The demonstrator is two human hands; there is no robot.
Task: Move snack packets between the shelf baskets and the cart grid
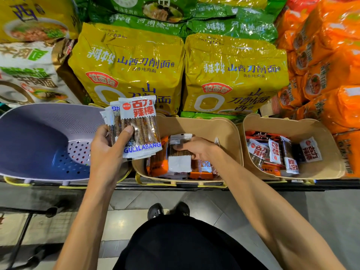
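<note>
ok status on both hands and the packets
Left hand holds a stack of packets. Right hand grips one packet in the middle basket. Nothing blocking either hand.

A dark store shelf (331, 185) carries three baskets along its near edge: a purple perforated basket (39, 137) at left, a tan middle basket (224, 129) and a tan right basket (323, 139). Both tan ones hold snack packets (272, 152) in white and orange wrappers. Farther back, large noodle bags stand packed side by side: two yellow bags (126, 65) in the centre, green bags (233, 26) beyond them, orange bags (327, 65) stacked at right and a white bag (23, 71) at far left. Yellow clips (68, 187) dot the shelf's front rail.
</note>
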